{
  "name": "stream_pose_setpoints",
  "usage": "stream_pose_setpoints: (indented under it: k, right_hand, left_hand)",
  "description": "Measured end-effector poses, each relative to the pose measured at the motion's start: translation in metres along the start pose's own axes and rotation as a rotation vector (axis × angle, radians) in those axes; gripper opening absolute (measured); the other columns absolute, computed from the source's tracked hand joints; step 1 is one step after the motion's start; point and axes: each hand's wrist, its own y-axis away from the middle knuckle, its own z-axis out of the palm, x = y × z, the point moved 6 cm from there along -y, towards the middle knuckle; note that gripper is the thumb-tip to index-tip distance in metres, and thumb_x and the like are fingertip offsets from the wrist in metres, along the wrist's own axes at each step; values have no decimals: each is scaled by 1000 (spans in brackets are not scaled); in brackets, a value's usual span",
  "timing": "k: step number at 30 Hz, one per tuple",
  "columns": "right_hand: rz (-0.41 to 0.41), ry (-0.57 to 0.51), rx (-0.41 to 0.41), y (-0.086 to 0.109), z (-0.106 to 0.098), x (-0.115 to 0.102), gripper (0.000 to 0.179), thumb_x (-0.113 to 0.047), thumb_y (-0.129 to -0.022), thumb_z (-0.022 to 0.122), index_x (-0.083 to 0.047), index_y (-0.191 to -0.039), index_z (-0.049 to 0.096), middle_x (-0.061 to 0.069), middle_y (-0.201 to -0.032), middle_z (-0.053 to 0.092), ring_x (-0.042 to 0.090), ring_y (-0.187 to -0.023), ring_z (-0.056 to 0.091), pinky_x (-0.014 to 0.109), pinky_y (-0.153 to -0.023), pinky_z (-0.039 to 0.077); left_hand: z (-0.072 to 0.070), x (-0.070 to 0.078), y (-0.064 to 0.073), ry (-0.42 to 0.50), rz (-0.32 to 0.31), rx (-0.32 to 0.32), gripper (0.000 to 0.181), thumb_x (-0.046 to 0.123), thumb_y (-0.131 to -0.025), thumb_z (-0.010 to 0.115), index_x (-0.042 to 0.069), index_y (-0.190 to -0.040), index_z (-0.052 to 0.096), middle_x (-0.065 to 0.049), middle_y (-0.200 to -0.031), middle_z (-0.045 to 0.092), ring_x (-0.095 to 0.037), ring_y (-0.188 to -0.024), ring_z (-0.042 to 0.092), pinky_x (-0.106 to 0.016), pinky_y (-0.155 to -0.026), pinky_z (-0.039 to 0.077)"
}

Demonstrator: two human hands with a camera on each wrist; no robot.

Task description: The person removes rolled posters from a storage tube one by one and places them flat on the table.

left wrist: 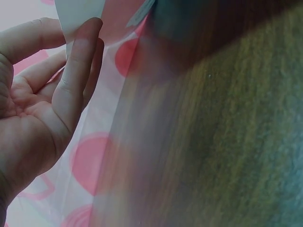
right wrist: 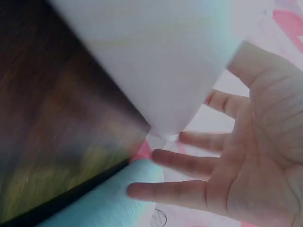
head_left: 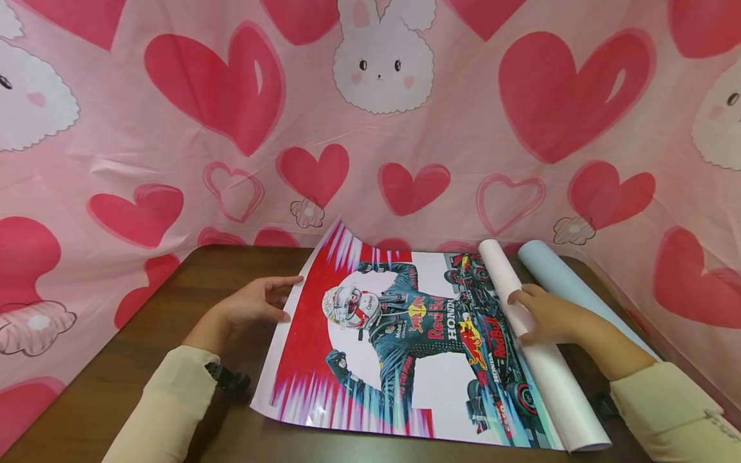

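A printed poster [head_left: 370, 334] of a helmeted racing driver and a race car lies partly unrolled on the table. Its left edge is lifted a little, and my left hand [head_left: 249, 303] pinches it between thumb and fingers; the left wrist view shows the poster's pale edge [left wrist: 80, 14] there. The poster's right side is still curled into a white roll [head_left: 550, 379]. Over this roll my right hand [head_left: 552, 315] rests lightly, thumb and fingertips touching it. In the right wrist view the fingers [right wrist: 189, 158] look straight and spread beside the roll.
A light blue roll [head_left: 570, 283] lies to the right of the poster, behind my right hand. The brown wooden table [head_left: 168, 321] extends left of the poster. A pink cloth [head_left: 359, 141] with hearts and rabbits hangs behind and around the table.
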Motion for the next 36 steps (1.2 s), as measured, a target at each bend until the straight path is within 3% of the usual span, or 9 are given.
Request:
stream_pose_setpoints:
  k: [4, 9, 14, 20, 24, 28, 36]
  right_hand:
    - [-49, 32, 23, 4, -3, 1, 66, -23, -62, 90, -2, -115, 58, 35, -133, 42, 51, -107, 52, 62, -86, 47]
    - [14, 66, -63, 8, 3, 9, 59, -17, -66, 87, -9, -121, 66, 37, -138, 39, 56, -116, 46, 64, -83, 48]
    - [12, 97, -47, 12, 1, 20, 45, -17, -66, 87, -9, -107, 73, 39, -130, 44, 55, -110, 48, 64, -84, 48]
    - [-17, 134, 23, 14, -4, 27, 48, -27, -60, 91, -9, -100, 71, 34, -127, 51, 50, -108, 53, 59, -83, 50]
    - [13, 179, 59, 18, -7, 37, 54, -31, -56, 93, -5, -95, 68, 22, -109, 60, 37, -93, 59, 52, -78, 55]
    - [52, 133, 56, 26, -10, 49, 54, -28, -58, 92, -4, -99, 67, 9, -97, 60, 24, -83, 59, 45, -70, 58]
    - [35, 2, 94, 47, -18, 79, 28, -5, -70, 83, -3, -94, 70, 11, -96, 63, 25, -81, 59, 44, -67, 58]
  left_hand:
    - [0, 0, 1, 0, -10, -1, 82, 3, -82, 74, 4, -152, 31, -28, -129, 55, -37, -106, 63, -49, -84, 54]
    - [1, 0, 2, 8, -11, -11, 83, 4, -83, 74, 6, -153, 30, -28, -130, 53, -38, -107, 63, -50, -85, 53]
    - [2, 1, 2, 13, -12, -9, 83, 4, -83, 75, 7, -153, 31, -27, -129, 55, -38, -106, 63, -51, -84, 53]
    - [1, 0, 3, 3, -21, 2, 84, 4, -82, 75, 6, -153, 30, -27, -127, 56, -38, -105, 64, -50, -83, 54]
    - [2, 0, 3, -1, -24, 4, 83, 5, -83, 74, 5, -152, 30, -27, -127, 57, -38, -104, 64, -50, -83, 54]
    - [3, -1, 3, -4, -37, 15, 83, 5, -82, 75, 6, -152, 31, -26, -126, 58, -38, -103, 65, -50, -83, 54]
    - [6, -2, 4, -18, -58, 48, 84, 7, -82, 76, 7, -153, 31, -26, -128, 57, -37, -104, 64, -50, -83, 54]
